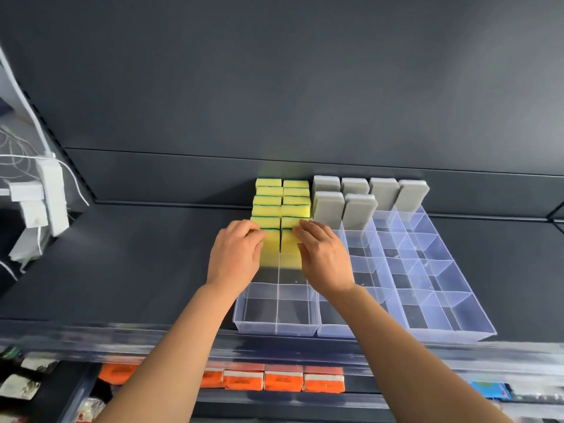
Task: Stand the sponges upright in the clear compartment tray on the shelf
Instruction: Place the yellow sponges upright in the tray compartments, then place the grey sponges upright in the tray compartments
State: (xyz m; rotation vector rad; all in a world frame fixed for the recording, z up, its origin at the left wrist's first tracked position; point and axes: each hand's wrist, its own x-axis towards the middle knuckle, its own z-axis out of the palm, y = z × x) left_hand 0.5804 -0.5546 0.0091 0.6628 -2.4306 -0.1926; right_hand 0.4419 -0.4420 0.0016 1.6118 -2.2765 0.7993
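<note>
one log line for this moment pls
step: seating front pair | left hand: grips front-left yellow sponge | right hand: grips front-right yellow sponge | clear tray: front compartments empty | grey sponges: upright at back

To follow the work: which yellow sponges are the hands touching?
The frontmost pair, nearest the person: left hand holds the left front sponge, right hand the right front sponge.

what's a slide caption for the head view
Left hand and right hand hold two yellow sponges upright in the clear compartment tray beside grey sponges.
</note>
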